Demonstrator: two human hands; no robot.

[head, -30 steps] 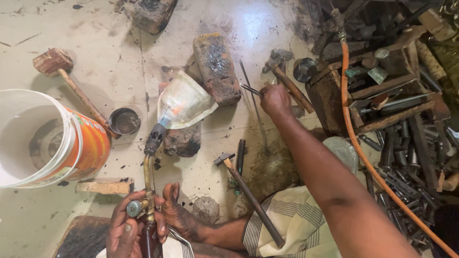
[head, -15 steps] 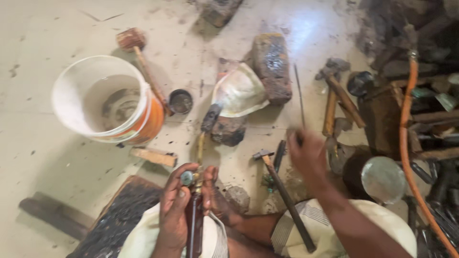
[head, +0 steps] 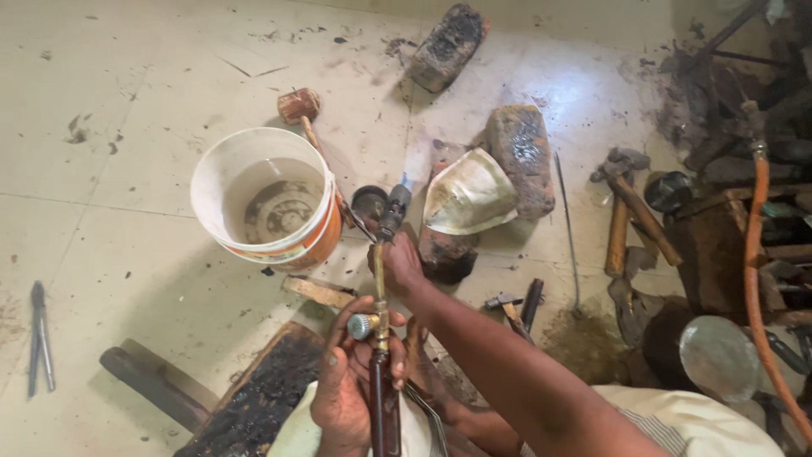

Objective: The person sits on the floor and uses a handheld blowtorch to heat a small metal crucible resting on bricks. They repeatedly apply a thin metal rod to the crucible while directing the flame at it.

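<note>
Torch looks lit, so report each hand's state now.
Left hand: closed around the gas torch handle, by the valve knob.
Right hand: at the torch's brass tube; grip cannot be told.

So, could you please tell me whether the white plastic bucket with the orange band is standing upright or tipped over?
Upright. The white plastic bucket with the orange band rests on its base, open mouth up, and its inside bottom shows.

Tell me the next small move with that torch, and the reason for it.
Probably bring the torch tip across to the pale metal piece. The left hand holds its handle by the valve knob, the right hand grips the brass tube, and a faint flame shows at the nozzle, which sits just left of the piece propped on bricks.
</note>
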